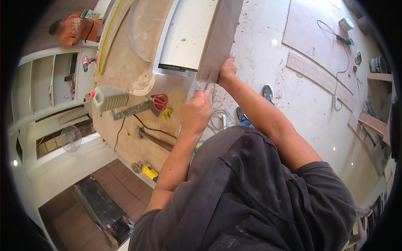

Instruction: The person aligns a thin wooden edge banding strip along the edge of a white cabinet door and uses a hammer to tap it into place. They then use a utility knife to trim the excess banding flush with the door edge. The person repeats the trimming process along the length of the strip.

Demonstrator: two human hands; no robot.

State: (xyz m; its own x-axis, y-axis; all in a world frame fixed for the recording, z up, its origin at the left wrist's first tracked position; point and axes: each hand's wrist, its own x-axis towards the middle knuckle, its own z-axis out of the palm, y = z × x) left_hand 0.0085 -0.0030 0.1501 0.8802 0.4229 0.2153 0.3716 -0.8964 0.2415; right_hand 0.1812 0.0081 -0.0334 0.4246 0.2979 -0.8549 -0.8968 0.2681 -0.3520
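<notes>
A long brown wood-look board [220, 39] runs along the right side of a white panel [188, 33] with a pale metal-like edge. My right hand [227, 72] grips the board's right side near its lower end, its thumb hidden. Just below that end, my left hand [196, 111] is closed around a slim grey tool [206, 86]. Only a short length of the tool shows, so its kind is unclear. Its tip is close to the board's lower end. The panel and board lie on a plywood worktop [117, 62].
Left of my hands are a plastic jug [109, 99], red-handled scissors [159, 103], a hammer [153, 138] and a yellow angle grinder [149, 172]. A cable [217, 119] coils near my shoes. Boards [318, 73] lie on the right floor. A person in orange [77, 30] is at far left.
</notes>
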